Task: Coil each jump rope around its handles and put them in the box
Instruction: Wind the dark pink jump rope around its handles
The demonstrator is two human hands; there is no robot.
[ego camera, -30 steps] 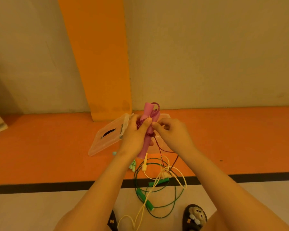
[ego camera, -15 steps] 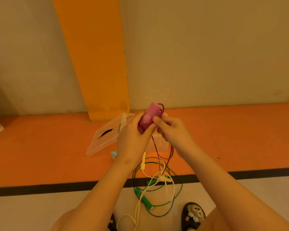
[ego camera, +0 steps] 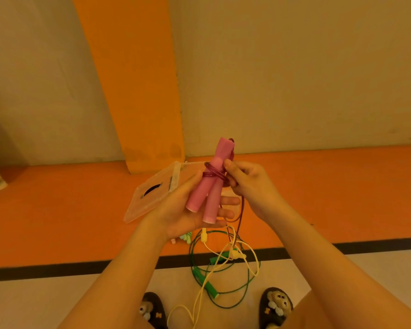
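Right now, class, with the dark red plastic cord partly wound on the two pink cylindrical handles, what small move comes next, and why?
Probably another turn: the right hand pinches the dark red cord beside a few loops round the two pink handles on the left hand, and cord hangs loose towards the floor.

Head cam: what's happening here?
A person is coiling a jump rope. The pink handles lie across the left hand, a few turns of dark red cord around them; the right hand pinches the cord, the rest hanging loose. Green rope and yellow rope lie tangled on the floor, outside the open box.
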